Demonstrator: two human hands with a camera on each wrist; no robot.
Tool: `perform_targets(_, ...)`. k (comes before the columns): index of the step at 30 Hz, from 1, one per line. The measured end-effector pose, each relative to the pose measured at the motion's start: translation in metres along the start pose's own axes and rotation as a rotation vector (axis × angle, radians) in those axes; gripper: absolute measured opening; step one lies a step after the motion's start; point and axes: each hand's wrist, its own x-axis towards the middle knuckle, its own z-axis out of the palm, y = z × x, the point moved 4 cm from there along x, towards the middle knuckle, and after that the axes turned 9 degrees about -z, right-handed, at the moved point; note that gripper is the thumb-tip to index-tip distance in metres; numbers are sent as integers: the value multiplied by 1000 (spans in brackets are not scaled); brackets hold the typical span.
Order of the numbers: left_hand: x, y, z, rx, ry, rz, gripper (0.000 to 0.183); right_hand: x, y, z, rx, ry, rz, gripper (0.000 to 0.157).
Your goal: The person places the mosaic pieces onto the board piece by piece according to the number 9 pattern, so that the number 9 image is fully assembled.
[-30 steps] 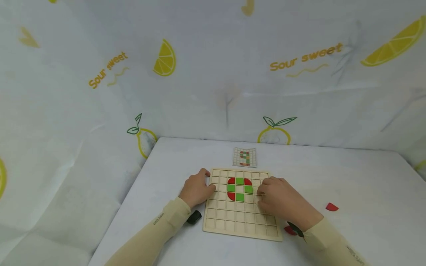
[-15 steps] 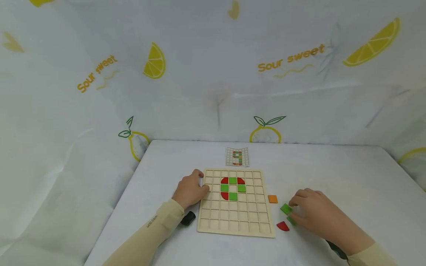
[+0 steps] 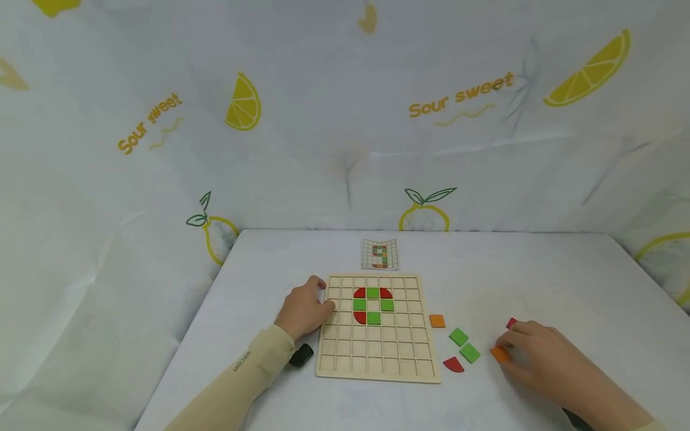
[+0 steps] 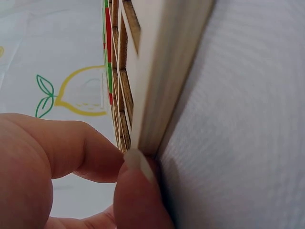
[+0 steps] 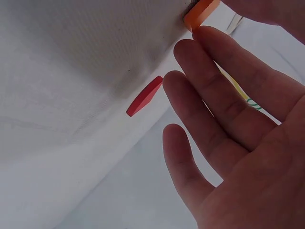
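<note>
A wooden grid board (image 3: 377, 362) bears a ring of three red quarter-round tiles and several green square tiles (image 3: 373, 318). My left hand (image 3: 306, 308) holds the board's left edge; in the left wrist view its thumb (image 4: 138, 191) presses at the board's side. Off to the right, my right hand (image 3: 547, 362) has an orange square tile (image 3: 500, 355) between thumb and index finger, low over the table. The right wrist view shows this orange tile (image 5: 202, 14) at the index fingertip, the other fingers extended. A red quarter-round tile (image 5: 145, 97) lies just past those fingers.
Right of the board lie another orange square (image 3: 437, 321), two green squares (image 3: 470, 353) and a red quarter-round (image 3: 454, 364). A small pattern card (image 3: 380, 255) lies behind the board. White lemon-print cloth (image 3: 302, 179) hangs behind the table.
My right hand has moved from over the board's right side to the right, past the loose green tiles, to the orange tile. The left hand stays at the board's edge. The head view has shifted slightly.
</note>
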Motion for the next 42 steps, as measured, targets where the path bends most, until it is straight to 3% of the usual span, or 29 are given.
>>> perform_targets(26, -4, 2, 0, -17, 3, 1, 48, 28, -3, -4, -32, -56, 6, 23)
perform_targets(42, -2, 3, -1, -34, -16, -27, 49, 84, -62, -23, 1, 28, -199, 14)
